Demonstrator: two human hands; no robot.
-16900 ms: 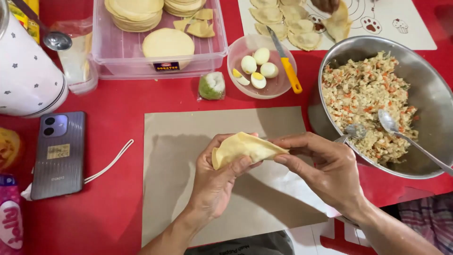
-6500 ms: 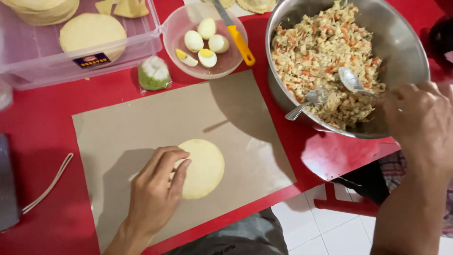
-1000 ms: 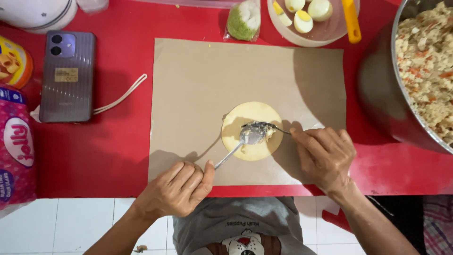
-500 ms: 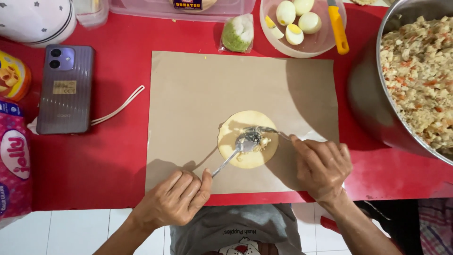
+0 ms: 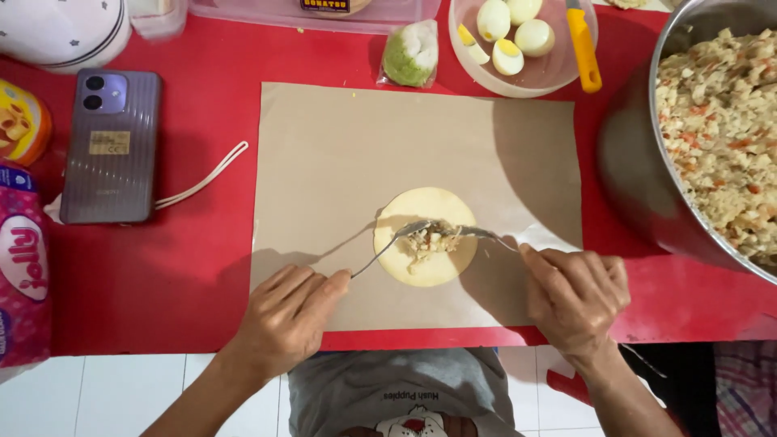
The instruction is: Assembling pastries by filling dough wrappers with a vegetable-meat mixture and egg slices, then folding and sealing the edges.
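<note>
My left hand point(image 5: 283, 320) is closed around the handle of one spoon point(image 5: 384, 247), and my right hand point(image 5: 576, 295) is closed on the handle of a second spoon point(image 5: 486, 235); the hands sit well apart, low on the brown paper sheet point(image 5: 340, 146), with the round dough wrapper point(image 5: 425, 237) lying flat between and just ahead of them. Both spoon bowls meet over the wrapper's middle, where a small heap of filling point(image 5: 429, 239) rests; I judge the two are held tip to tip so that one can scrape the sticky mix off the other. The left spoon's long axis runs from my fingers up and to the right, bowl pointing at the wrapper's centre; the right spoon's runs from my fingers up and to the left, more nearly level. The paper keeps the dough off the red table point(image 5: 194, 267). The big steel bowl point(image 5: 639, 194) of filling stands beyond my right hand, close for scooping. A clear bowl of boiled eggs point(image 5: 518, 36) with a yellow-handled knife point(image 5: 584, 48) lies farther ahead, and a phone point(image 5: 109, 146) lies beyond my left hand.
</note>
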